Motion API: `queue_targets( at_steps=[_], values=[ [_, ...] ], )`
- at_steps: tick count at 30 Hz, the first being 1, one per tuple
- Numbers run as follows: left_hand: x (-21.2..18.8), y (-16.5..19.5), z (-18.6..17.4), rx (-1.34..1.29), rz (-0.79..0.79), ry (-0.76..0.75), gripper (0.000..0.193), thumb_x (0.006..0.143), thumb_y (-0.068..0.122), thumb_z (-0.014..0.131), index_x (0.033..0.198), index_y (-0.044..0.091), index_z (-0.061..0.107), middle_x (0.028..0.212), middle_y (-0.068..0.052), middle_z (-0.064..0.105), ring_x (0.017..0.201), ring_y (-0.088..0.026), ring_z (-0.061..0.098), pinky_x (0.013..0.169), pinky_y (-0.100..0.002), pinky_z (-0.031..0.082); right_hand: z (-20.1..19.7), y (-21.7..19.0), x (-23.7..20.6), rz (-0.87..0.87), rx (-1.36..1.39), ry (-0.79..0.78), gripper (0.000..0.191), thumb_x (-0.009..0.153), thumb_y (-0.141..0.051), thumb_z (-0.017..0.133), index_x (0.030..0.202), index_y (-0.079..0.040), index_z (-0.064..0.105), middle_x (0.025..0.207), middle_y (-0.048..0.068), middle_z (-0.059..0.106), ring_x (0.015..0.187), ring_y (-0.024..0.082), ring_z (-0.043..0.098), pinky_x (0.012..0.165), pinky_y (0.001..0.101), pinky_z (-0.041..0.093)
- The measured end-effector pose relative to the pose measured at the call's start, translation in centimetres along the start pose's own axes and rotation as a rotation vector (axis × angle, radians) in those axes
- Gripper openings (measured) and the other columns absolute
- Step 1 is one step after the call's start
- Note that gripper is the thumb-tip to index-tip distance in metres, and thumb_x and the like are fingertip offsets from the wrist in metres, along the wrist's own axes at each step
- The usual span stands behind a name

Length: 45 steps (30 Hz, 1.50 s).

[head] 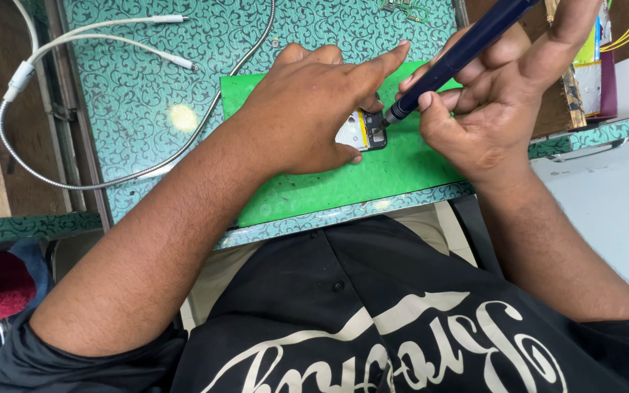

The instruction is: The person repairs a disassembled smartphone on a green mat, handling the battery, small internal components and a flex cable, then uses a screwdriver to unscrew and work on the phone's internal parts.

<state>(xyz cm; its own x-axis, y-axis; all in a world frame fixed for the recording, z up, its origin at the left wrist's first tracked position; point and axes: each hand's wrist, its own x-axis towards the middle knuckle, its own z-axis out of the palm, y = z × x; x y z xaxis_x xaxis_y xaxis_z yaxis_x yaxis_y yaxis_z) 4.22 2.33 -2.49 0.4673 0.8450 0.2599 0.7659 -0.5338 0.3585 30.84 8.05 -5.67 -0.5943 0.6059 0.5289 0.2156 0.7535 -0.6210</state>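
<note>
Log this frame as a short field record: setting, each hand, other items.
Setting: green mat on a teal patterned table
Left hand: pressed flat over an opened phone
Right hand: grips a dark blue screwdriver, tip at the phone's corner
Other items: white cables, grey flexible hose

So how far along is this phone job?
Done: the phone lies opened on the green mat, insides showing. In hand: the left hand pins it while the right hand sets a dark blue screwdriver on it. Left: it isn't closed up.
</note>
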Motion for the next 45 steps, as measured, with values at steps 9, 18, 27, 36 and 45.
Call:
queue_targets(
  at_steps=[9, 18, 27, 36, 45],
  values=[
    [0.0, -0.1, 0.1, -0.031, 0.016, 0.021, 0.116, 0.063, 0.033, 0.095, 0.159, 0.02, 0.03, 0.114, 0.009, 0.076, 0.103, -0.025, 0.061, 0.089, -0.045, 0.04, 0.3, -0.7, 0.1, 0.023, 0.023, -0.016, 0.123, 0.102, 0.015, 0.067, 0.155, -0.055, -0.019, 0.146, 0.014, 0.043, 0.124, 0.024, 0.06, 0.095, 0.0333, 0.062],
    [-0.1, -0.1, 0.1, -0.014, 0.017, 0.017, 0.118, 0.062, 0.033, 0.096, 0.158, 0.02, 0.03, 0.114, 0.009, 0.076, 0.103, -0.025, 0.06, 0.089, -0.045, 0.04, 0.1, 0.2, -0.2, 0.089, 0.091, -0.009, 0.115, 0.108, 0.007, 0.072, 0.156, -0.047, -0.018, 0.134, 0.007, 0.049, 0.103, 0.013, 0.06, 0.078, 0.0208, 0.054],
    [0.0, -0.1, 0.0, -0.023, 0.01, 0.014, 0.117, 0.062, 0.034, 0.096, 0.158, 0.02, 0.03, 0.114, 0.011, 0.076, 0.103, -0.024, 0.06, 0.089, -0.045, 0.04, 0.1, 1.2, -0.7, 0.026, 0.063, -0.008, 0.118, 0.108, 0.01, 0.07, 0.154, -0.05, -0.02, 0.134, 0.01, 0.046, 0.108, 0.017, 0.061, 0.085, 0.0248, 0.059],
    [0.1, 0.0, 0.2, -0.004, 0.0, 0.012, 0.118, 0.061, 0.035, 0.097, 0.158, 0.022, 0.03, 0.114, 0.01, 0.076, 0.104, -0.024, 0.06, 0.09, -0.044, 0.04, 0.2, 1.2, -1.0, 0.037, 0.035, -0.013, 0.118, 0.106, 0.01, 0.072, 0.157, -0.046, -0.019, 0.131, 0.012, 0.047, 0.111, 0.019, 0.063, 0.088, 0.0257, 0.06],
    [0.0, -0.1, 0.3, -0.009, -0.005, 0.017, 0.118, 0.061, 0.034, 0.097, 0.158, 0.022, 0.03, 0.114, 0.009, 0.076, 0.107, -0.023, 0.06, 0.094, -0.045, 0.04, 0.2, -2.9, 1.5, 0.016, 0.136, -0.096, 0.093, 0.099, 0.009, 0.07, 0.16, -0.02, 0.005, 0.116, 0.012, 0.053, 0.1, 0.02, 0.068, 0.084, 0.0267, 0.06]
  ],
)
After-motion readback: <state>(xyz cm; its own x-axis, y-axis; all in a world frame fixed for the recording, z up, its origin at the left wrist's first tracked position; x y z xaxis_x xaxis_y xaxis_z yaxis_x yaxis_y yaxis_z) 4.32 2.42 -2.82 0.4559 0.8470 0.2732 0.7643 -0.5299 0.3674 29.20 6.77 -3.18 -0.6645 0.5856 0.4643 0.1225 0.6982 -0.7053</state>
